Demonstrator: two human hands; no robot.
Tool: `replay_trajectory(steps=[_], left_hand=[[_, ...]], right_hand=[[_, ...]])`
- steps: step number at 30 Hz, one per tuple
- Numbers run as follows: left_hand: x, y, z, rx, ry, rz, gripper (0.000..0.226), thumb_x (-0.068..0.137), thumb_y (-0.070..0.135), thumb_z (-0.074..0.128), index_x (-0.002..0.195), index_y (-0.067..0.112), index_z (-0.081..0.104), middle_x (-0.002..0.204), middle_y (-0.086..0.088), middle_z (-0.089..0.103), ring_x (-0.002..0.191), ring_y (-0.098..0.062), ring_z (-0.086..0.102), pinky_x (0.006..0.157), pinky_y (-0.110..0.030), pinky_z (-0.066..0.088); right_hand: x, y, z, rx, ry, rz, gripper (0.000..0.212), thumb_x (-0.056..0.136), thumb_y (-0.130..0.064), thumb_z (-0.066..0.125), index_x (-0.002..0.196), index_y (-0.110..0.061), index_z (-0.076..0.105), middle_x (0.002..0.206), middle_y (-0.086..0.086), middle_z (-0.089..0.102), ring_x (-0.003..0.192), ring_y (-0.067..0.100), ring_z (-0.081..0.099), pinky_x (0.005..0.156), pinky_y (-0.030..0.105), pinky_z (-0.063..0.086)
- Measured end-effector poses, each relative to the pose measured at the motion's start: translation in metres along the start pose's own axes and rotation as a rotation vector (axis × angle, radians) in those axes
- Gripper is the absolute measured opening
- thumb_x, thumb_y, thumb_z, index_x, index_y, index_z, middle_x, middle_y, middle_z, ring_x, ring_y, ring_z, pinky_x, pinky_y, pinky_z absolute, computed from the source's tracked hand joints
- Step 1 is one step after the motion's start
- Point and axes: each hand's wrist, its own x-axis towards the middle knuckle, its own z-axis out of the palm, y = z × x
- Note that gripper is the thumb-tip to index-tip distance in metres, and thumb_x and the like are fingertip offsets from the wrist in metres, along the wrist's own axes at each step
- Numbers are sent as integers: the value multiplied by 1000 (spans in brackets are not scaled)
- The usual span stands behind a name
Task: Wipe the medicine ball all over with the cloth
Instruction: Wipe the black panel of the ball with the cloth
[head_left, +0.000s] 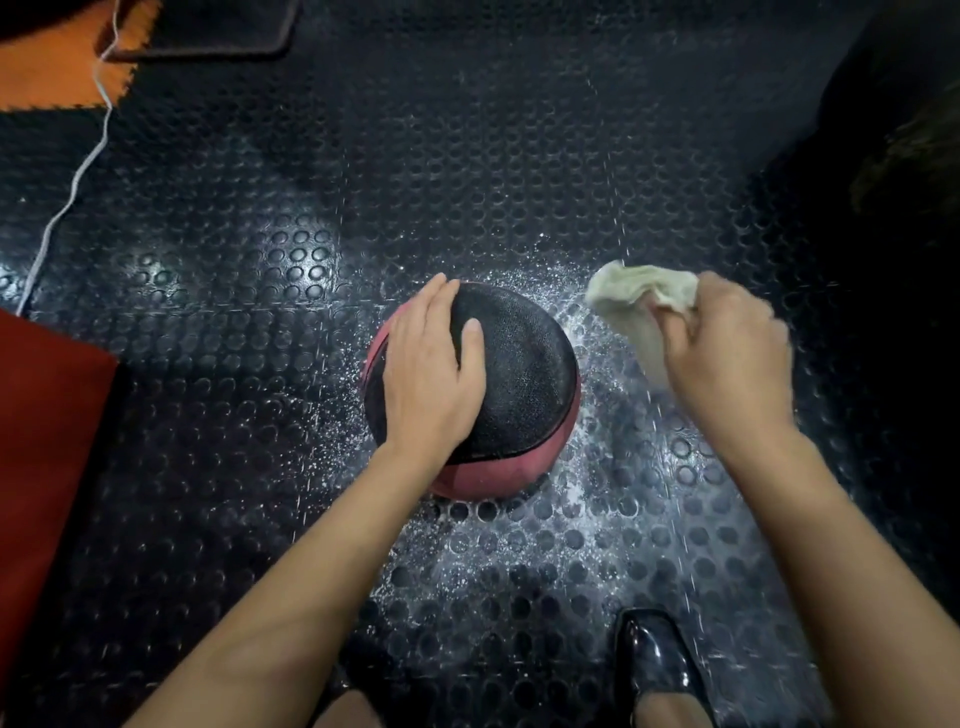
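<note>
A black and pink medicine ball (524, 384) sits on the studded black rubber floor in the middle of the head view. My left hand (434, 374) lies flat over its top left side, fingers straight, thumb on the black panel. My right hand (727, 358) is to the right of the ball, off its surface, and grips a crumpled pale cloth (636, 306). The cloth bunches out above and to the left of the fist and does not touch the ball. The right hand looks slightly blurred.
White powder and wet specks cover the floor (519, 571) around the ball. A red mat (47, 441) lies at the left, an orange tile (47, 73) and a white cord (78, 176) at the far left. A glossy black shoe (654, 660) stands at the bottom right.
</note>
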Motion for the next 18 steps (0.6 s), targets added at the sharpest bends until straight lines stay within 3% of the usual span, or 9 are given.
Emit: replay_trajectory(steps=[3, 5, 8, 11, 14, 16, 18], left_hand=[[6, -2, -4, -96, 5, -56, 44, 102, 23, 32, 136, 5, 53, 143, -6, 50, 134, -16, 41, 115, -26, 23], [10, -4, -5, -63, -1, -47, 37, 102, 18, 37, 132, 7, 57, 137, -7, 56, 130, -18, 45, 113, -27, 26], [16, -10, -8, -29, 28, -25, 33, 99, 21, 41, 121, 14, 65, 126, 0, 64, 122, -18, 52, 112, -39, 30], [20, -10, -7, -85, 21, -103, 28, 100, 17, 40, 118, 17, 62, 123, 3, 62, 118, -16, 50, 101, -30, 35], [25, -6, -4, -48, -4, -268, 35, 102, 23, 35, 131, 20, 53, 135, 2, 55, 126, -17, 46, 101, -31, 33], [28, -5, -3, -25, -22, -370, 40, 103, 25, 30, 138, 24, 50, 141, 2, 52, 131, -19, 44, 107, -35, 31], [22, -4, -4, -18, -25, -335, 42, 103, 23, 29, 139, 23, 51, 142, 2, 52, 131, -19, 44, 108, -35, 31]], right_hand=[[8, -13, -2, 67, 68, 41, 30, 94, -41, 51, 83, -13, 56, 75, 4, 53, 70, 29, 46, 63, 32, 27], [13, -28, 8, 151, 79, -37, 28, 88, -43, 56, 82, -16, 62, 83, 1, 56, 85, 27, 52, 67, 29, 29], [13, -49, 39, 413, -204, -157, 48, 77, -57, 61, 99, -14, 66, 118, -3, 52, 113, 18, 46, 89, 26, 33], [4, -59, 59, 584, -368, -178, 51, 75, -65, 54, 106, -25, 59, 116, -7, 57, 108, 13, 53, 96, 40, 44], [-8, -52, 67, 514, -291, -167, 40, 87, -52, 54, 120, -29, 53, 134, -7, 52, 118, 18, 47, 99, 38, 37], [-20, -53, 68, 450, -189, -200, 33, 93, -38, 51, 124, -28, 52, 138, -12, 49, 111, 18, 45, 87, 31, 34], [-30, -55, 70, 464, -120, -206, 29, 93, -27, 51, 123, -27, 55, 127, -16, 55, 98, 14, 42, 75, 29, 33]])
